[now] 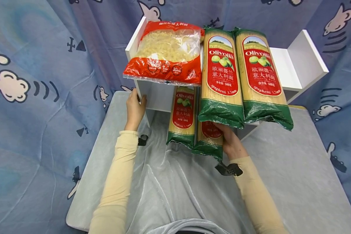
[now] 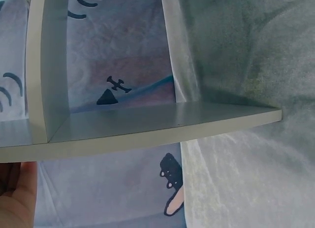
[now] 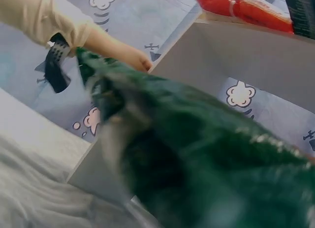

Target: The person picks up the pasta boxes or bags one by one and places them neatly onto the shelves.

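Observation:
My left hand (image 1: 135, 110) grips the left side panel of a white shelf (image 1: 133, 40), thumb on the inner side. In the left wrist view, part of that hand (image 2: 20, 196) shows against the panel (image 2: 147, 139). My right hand (image 1: 233, 143) holds a spaghetti packet (image 1: 209, 143) at its right side, in the lower level; its fingers are partly hidden by the upper packets. The packet's green end (image 3: 211, 154) fills much of the right wrist view, blurred. Left of it lies another spaghetti packet (image 1: 181, 113), its front end jutting past the lower board.
On the top level lie a red bag of spiral pasta (image 1: 168, 52) and two spaghetti packets, a left one (image 1: 221, 74) and a right one (image 1: 263, 74), overhanging the front. The shelf stands on a grey cloth-covered table (image 1: 304, 169), before a blue patterned curtain (image 1: 46, 130).

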### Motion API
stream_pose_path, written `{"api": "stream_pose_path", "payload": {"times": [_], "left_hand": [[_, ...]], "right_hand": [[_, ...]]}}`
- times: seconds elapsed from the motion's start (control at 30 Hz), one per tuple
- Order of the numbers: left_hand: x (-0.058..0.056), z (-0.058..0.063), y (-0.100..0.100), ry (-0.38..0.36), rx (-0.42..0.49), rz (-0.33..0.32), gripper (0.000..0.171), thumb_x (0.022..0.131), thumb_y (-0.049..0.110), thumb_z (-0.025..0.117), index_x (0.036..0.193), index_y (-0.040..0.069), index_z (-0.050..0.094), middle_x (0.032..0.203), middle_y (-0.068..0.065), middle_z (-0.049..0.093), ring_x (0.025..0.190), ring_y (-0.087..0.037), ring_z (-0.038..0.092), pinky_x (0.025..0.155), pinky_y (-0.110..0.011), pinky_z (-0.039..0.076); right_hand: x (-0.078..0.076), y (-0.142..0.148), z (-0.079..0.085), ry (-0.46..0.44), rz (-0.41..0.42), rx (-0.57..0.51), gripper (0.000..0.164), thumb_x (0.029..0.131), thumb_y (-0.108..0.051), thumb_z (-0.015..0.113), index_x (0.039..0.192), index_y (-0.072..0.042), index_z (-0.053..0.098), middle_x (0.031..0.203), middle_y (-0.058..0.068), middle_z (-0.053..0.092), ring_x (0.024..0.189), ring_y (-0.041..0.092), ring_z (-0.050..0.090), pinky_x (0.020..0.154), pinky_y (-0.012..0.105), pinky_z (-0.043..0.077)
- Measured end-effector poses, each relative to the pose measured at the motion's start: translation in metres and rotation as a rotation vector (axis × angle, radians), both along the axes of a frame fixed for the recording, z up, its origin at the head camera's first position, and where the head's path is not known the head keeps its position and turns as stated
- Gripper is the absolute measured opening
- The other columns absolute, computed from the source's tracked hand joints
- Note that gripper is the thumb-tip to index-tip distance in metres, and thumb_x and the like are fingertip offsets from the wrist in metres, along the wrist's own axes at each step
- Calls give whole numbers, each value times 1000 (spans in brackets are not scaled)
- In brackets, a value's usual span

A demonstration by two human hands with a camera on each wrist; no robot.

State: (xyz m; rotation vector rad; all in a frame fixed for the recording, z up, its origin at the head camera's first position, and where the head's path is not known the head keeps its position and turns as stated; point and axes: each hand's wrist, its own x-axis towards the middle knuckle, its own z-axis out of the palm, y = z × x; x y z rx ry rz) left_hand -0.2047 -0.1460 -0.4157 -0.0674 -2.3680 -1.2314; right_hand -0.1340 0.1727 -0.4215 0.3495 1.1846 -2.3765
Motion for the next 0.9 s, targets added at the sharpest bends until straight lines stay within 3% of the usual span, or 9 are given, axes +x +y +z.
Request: {"api": "stream_pose_path", "payload": {"times": [0.1,0.23,0.33,0.4,0.63,0.8,0.9], "left_hand": [[0,0,0,1,-6,-1,19,93,0,55,108,-10,53,99,-26,57,92,-38,57,80,-46,47],[1,1,-1,-4,-6,2,18,93,0,55,108,-10,53,99,-26,56,90,-38,57,80,-46,47],[0,2,-1,-6,-4,4,19,93,1,54,109,-9,53,99,-26,57,90,-37,57,79,-46,47],[0,2,-1,-2,-3,2,18,93,1,55,108,-9,53,99,-26,57,90,-37,57,79,-46,47],[0,0,-1,-9,-1,2,19,93,2,55,110,-8,53,100,-26,57,92,-37,57,80,-46,48],[0,-2,-2,-16,-4,4,20,93,1,55,110,-9,53,100,-26,57,92,-38,57,80,-46,47],[1,-1,-5,-44,-5,-6,21,93,2,55,110,-9,53,103,-27,57,96,-38,58,83,-46,48]], "right_hand": [[11,3,-4,37,45,-134,17,101,-17,40,115,-16,49,104,2,61,91,18,64,77,33,53],[27,8,-12,131,113,-355,33,103,-14,26,110,-6,57,100,12,66,90,24,66,78,34,53],[34,9,-16,185,144,-448,42,104,-12,20,106,3,60,97,18,67,90,25,67,79,33,53],[35,9,-18,210,143,-460,44,104,-11,19,106,4,61,96,19,68,89,25,67,78,32,53],[32,8,-13,181,75,-350,41,103,-5,22,99,3,63,91,18,68,84,24,68,74,32,54],[28,8,-12,179,101,-400,43,103,-6,18,102,3,61,93,19,68,85,25,68,74,33,54],[28,8,-12,178,102,-356,41,104,-9,21,103,1,60,94,16,68,86,24,67,75,33,54]]}}
